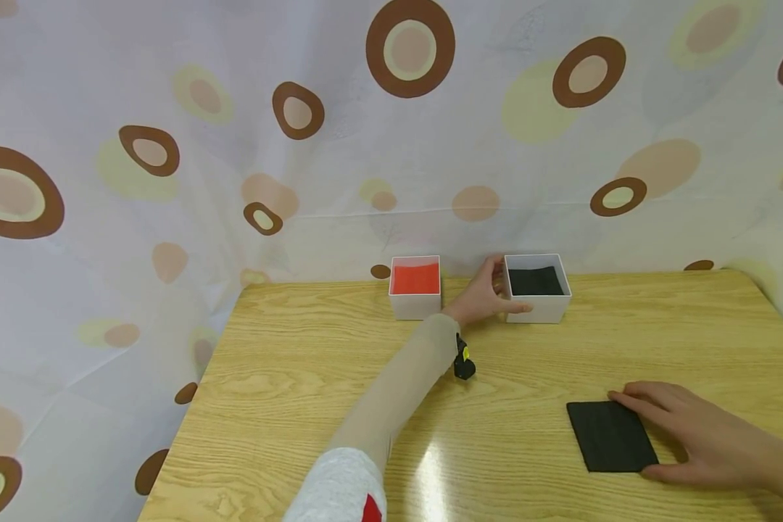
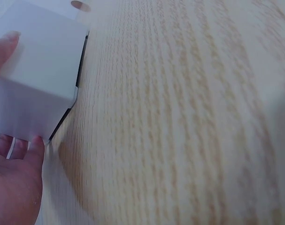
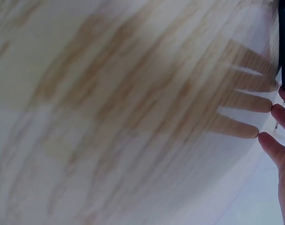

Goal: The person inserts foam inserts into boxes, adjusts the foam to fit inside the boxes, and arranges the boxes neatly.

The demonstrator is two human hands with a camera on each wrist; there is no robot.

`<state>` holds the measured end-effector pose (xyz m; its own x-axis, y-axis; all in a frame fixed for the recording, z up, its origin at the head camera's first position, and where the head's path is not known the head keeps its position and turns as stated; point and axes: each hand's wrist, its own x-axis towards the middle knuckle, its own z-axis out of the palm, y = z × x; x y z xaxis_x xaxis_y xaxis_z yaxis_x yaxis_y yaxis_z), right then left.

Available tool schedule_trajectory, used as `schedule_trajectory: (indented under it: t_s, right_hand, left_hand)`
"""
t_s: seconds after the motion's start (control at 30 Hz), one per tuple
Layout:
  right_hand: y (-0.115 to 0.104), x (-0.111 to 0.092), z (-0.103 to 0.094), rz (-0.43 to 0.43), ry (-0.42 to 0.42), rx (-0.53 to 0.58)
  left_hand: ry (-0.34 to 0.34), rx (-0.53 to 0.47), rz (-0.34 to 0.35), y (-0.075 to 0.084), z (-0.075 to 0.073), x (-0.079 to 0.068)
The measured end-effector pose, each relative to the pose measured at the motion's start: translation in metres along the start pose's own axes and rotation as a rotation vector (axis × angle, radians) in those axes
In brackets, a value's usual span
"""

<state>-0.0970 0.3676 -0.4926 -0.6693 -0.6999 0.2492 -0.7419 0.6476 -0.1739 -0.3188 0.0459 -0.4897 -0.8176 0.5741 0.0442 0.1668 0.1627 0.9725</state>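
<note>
My left hand (image 1: 479,297) reaches forward and holds the left side of a white open box (image 1: 538,310). Its thumb lies along the box's front wall, and the other fingers go behind its left side. A black square piece (image 1: 535,281) stands inside that box. In the left wrist view, the thumb and fingertips touch two faces of the white box (image 2: 43,51). At the front right, a flat black square sheet (image 1: 612,437) lies on the table. My right hand (image 1: 698,435) spans its right edge, with fingers at the far corner and thumb at the near one.
A second white box (image 1: 416,307) holding a red square piece (image 1: 415,279) stands to the left, against the patterned curtain (image 1: 339,174). Both boxes are near the back edge of the wooden table (image 1: 287,391). My left forearm (image 1: 404,384) crosses the middle.
</note>
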Motion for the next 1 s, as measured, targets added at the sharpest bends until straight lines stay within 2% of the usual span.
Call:
schedule_trajectory:
  t_s: [0.57,1.0]
  right_hand:
    - [0.007,0.007,0.002,-0.079,0.02,0.0]
    - [0.005,0.011,0.003,-0.067,0.022,-0.032]
  left_hand:
    - [0.004,0.019,-0.013,-0.001,-0.001,0.001]
    - [0.002,-0.02,0.004,-0.002,0.0,0.001]
